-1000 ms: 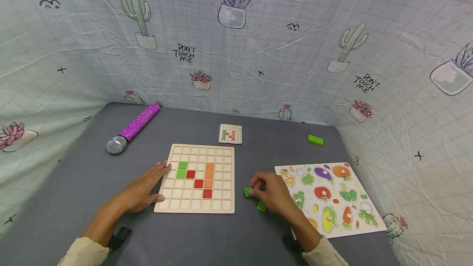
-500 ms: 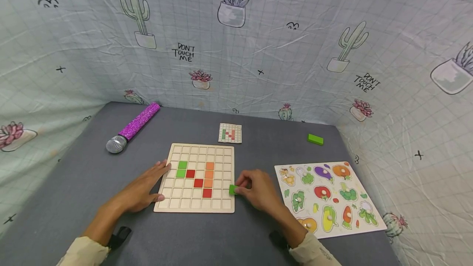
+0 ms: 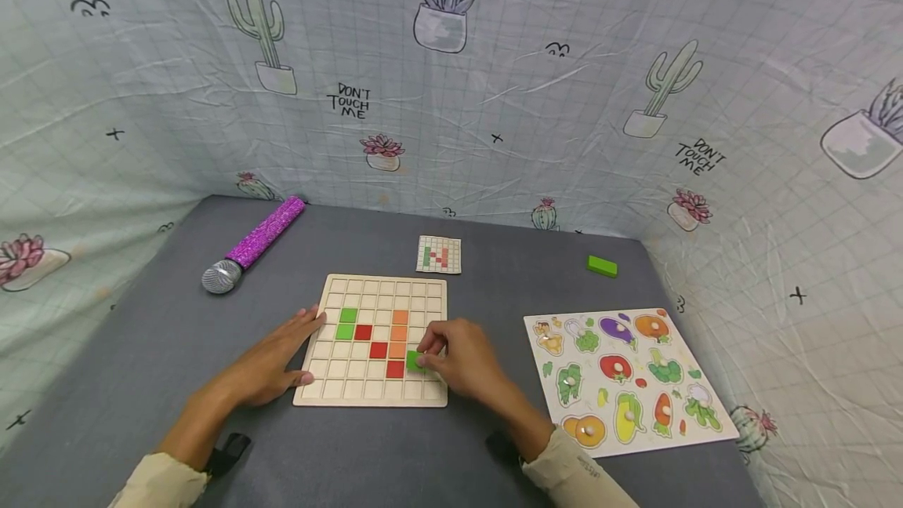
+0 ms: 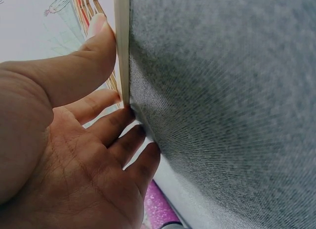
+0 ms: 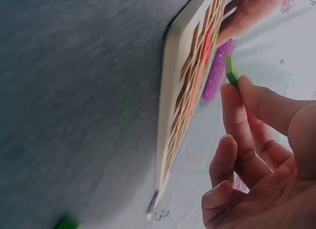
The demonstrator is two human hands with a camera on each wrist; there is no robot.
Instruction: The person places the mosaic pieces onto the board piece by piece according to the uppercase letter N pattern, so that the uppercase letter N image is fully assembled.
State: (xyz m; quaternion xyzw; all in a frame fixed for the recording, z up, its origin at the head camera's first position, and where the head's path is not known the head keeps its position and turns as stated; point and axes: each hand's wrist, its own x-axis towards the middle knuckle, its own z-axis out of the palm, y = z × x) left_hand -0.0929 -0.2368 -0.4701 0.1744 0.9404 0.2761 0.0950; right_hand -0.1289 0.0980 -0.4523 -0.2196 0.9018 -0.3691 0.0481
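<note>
A square wooden grid board [image 3: 353,390] lies on the grey table, with green tiles [image 3: 346,324], red tiles [image 3: 378,350] and orange tiles [image 3: 399,333] in its cells. My right hand [image 3: 462,355] pinches a green tile [image 3: 415,361] between thumb and fingertips, over the right part of the board. In the right wrist view this tile [image 5: 232,71] is raised above the board's surface. My left hand [image 3: 271,359] rests at the board's left edge with fairly straight fingers. In the left wrist view, its thumb [image 4: 94,56] lies over the board's top and its fingertips touch the edge.
A small pattern card [image 3: 440,255] lies behind the board. At the left is a purple microphone [image 3: 257,243]. A vegetable puzzle board [image 3: 628,382] lies on the right, with a green block [image 3: 602,266] behind it. Another green piece [image 5: 66,223] shows partly in the right wrist view.
My right hand has picked the green tile off the table and carried it left over the board, beside the orange and red tiles. The left hand has stayed put.
</note>
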